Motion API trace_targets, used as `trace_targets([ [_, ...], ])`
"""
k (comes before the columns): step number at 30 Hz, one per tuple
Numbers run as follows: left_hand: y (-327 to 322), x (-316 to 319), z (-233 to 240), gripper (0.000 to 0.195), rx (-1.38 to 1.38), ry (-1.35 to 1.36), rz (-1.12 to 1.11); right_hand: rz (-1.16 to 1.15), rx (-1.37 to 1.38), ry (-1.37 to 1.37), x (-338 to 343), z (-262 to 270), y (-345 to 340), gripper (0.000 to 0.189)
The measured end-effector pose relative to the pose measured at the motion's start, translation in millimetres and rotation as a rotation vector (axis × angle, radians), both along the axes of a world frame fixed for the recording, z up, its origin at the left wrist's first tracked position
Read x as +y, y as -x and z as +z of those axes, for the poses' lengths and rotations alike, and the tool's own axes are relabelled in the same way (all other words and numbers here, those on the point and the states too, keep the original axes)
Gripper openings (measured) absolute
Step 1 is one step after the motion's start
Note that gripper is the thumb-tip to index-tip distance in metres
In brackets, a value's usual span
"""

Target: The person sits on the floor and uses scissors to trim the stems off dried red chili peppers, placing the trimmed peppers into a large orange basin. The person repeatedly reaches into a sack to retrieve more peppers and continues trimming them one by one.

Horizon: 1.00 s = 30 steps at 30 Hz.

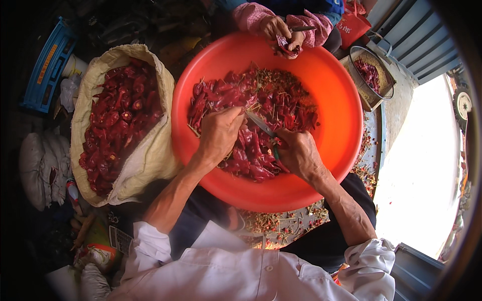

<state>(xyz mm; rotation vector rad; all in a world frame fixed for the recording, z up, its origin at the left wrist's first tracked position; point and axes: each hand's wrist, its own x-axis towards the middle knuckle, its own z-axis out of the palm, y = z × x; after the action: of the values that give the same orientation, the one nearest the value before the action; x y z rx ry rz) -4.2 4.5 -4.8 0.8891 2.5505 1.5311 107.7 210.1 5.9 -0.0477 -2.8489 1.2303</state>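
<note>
A large red plastic basin (pixel 339 116) stands before me, with dried red chili peppers (pixel 260 145) and cut stems inside. My left hand (pixel 222 129) is over its left half, thumb and fingers pinched on a small dried chili pepper, mostly hidden by the fingers. Scissors (pixel 261 124) are in my right hand (pixel 301 152), their blades pointing up and left towards my left fingertips. The handles are partly covered by my fingers. Left of the basin, an open woven sack (pixel 145 169) holds many red chili peppers (pixel 120 113) without visible stems.
Across the basin, another person's hands (pixel 282 35) hold a chili pepper and a dark blade over the rim. Stem scraps (pixel 263 222) litter the floor. A wire-rimmed basket (pixel 371 73), blue crate (pixel 49 67), and calculator (pixel 119 239) lie around. Corrugated metal panel (pixel 418 37) stands upper right.
</note>
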Motion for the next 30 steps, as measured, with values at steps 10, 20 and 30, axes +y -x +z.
trace_targets([
  [10,-1.2,-1.2,3.7,0.013,-0.097,-0.086,0.018,0.106,-0.325,0.688,3.2,13.3,3.1,0.035],
  [20,0.0,-2.8,-3.6,0.007,-0.038,-0.065,0.03,0.056,-0.286,0.264,-0.9,21.9,11.0,0.027],
  [30,-0.2,-0.1,-2.8,0.016,-0.291,-0.237,-0.002,-0.026,0.024,0.021,-9.2,13.6,8.0,0.018],
])
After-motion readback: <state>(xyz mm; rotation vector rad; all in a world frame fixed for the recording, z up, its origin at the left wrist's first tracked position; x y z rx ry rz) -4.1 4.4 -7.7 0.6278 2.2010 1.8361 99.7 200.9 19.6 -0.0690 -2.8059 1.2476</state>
